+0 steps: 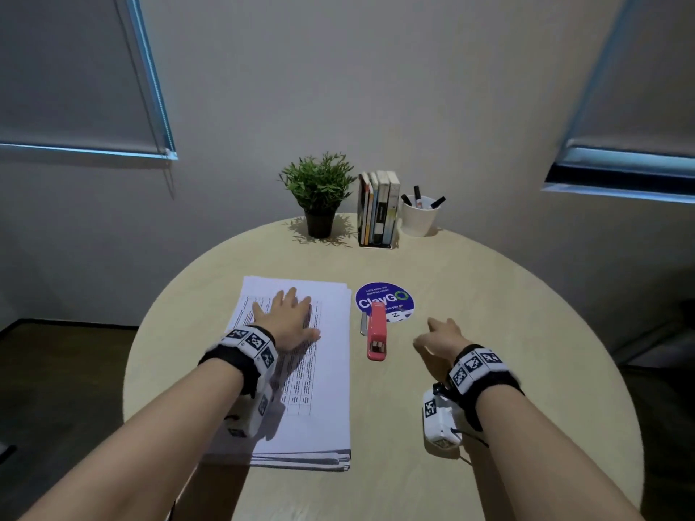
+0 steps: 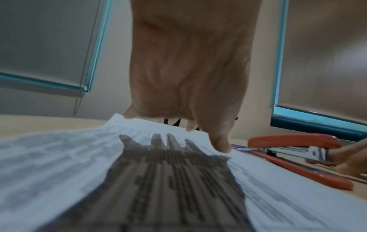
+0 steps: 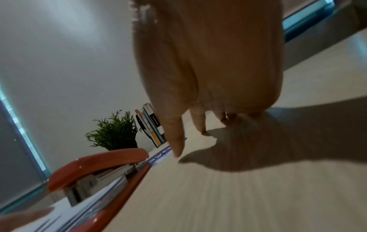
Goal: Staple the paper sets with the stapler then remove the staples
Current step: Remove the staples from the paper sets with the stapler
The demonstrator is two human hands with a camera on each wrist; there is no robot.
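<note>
Both hands empty, slack: left hand (image 1: 287,320) flat on paper stack (image 1: 319,400), right hand (image 1: 442,338) beside stapler (image 1: 376,332).

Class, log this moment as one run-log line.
left hand: flat on paper stack | right hand: empty, beside stapler | stapling: not started

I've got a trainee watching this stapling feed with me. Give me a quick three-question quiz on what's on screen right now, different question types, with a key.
1. True or false: the right hand is gripping the stapler.
2. Multiple choice: the left hand lies on A) the blue round sticker B) the paper stack C) the books.
3. Fill in: the stapler's far end overlaps the blue round ____.

Key: 1 false, it rests on the table beside the stapler, apart from it; 2 B, fingers spread flat; 3 sticker.
</note>
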